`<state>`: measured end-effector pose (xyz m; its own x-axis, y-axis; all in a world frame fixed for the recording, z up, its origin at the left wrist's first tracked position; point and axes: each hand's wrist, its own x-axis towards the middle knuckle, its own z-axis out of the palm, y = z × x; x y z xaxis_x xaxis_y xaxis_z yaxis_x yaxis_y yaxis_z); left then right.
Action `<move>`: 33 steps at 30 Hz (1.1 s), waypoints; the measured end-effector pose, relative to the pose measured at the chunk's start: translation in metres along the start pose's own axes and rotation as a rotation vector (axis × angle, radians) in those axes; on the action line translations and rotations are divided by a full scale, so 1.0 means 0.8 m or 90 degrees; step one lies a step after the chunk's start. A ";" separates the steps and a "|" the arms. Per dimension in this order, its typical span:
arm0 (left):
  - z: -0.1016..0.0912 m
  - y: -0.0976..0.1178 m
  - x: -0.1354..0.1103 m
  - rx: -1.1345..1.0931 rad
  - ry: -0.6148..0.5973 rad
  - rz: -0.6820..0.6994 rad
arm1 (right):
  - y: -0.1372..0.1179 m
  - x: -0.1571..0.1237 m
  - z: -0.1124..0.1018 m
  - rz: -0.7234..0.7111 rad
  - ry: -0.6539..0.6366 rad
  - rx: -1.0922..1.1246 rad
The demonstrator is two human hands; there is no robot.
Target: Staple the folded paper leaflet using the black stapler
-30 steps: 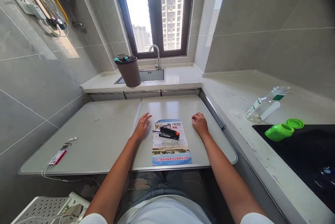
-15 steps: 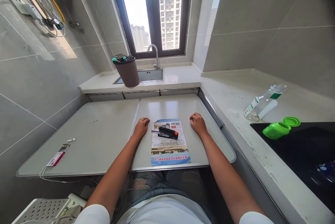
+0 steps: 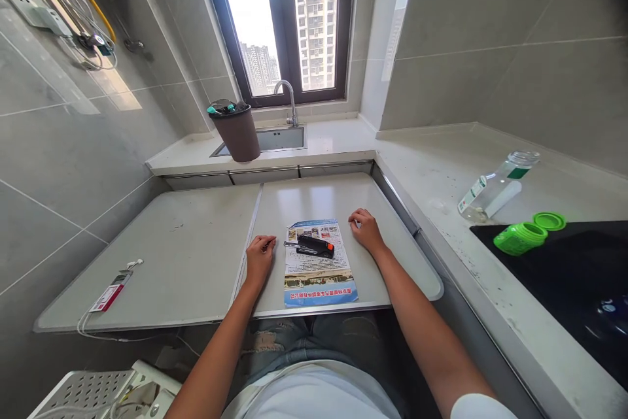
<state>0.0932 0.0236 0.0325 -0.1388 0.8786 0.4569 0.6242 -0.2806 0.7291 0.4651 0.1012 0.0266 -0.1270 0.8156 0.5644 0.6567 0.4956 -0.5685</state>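
A black stapler point(image 3: 315, 246) with an orange-red patch and a metal end pointing left lies across a printed leaflet point(image 3: 321, 282) on the pale folding table. My left hand point(image 3: 261, 254) rests on the tabletop just left of them, fingers loosely bent, with a gap by the thumb and nothing visible in it. To the right of the leaflet, my right hand point(image 3: 366, 229) rests with fingers half bent and a small space between thumb and fingers, also holding nothing I can see. Neither hand touches the stapler or leaflet.
A red-and-white box point(image 3: 108, 295) with a white cable lies on the table's left part. A brown bin point(image 3: 238, 134) stands by the sink point(image 3: 282, 139). Along the right counter are a clear bottle point(image 3: 498, 187), an open green container point(image 3: 520, 239) and a black hob point(image 3: 579, 282).
My left hand has drawn back slightly toward me and its fingers have bent more. My right hand has shifted a little left. The stapler and leaflet lie as before; the view tilts slightly.
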 end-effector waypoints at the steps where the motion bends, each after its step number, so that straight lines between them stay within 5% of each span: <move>1: 0.001 0.004 -0.003 -0.023 -0.002 -0.005 | -0.007 -0.001 0.001 -0.021 -0.004 0.025; 9: 0.019 0.024 -0.016 -0.091 -0.066 -0.001 | -0.066 -0.010 0.016 -0.185 -0.183 0.200; 15: 0.022 0.022 -0.012 0.036 -0.129 0.112 | -0.073 -0.020 0.044 -0.274 -0.335 0.108; 20: 0.026 0.021 -0.008 0.086 -0.197 0.149 | -0.068 -0.025 0.054 -0.269 -0.343 0.050; 28: 0.028 0.011 -0.003 0.032 -0.157 0.087 | -0.061 -0.025 0.056 -0.261 -0.332 0.059; 33: 0.030 0.014 -0.001 0.017 -0.201 0.093 | -0.059 -0.026 0.057 -0.251 -0.333 0.066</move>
<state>0.1187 0.0290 0.0281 0.1960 0.9071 0.3726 0.6401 -0.4062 0.6521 0.4025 0.0743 0.0141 -0.7048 0.5912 0.3919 0.4150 0.7918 -0.4481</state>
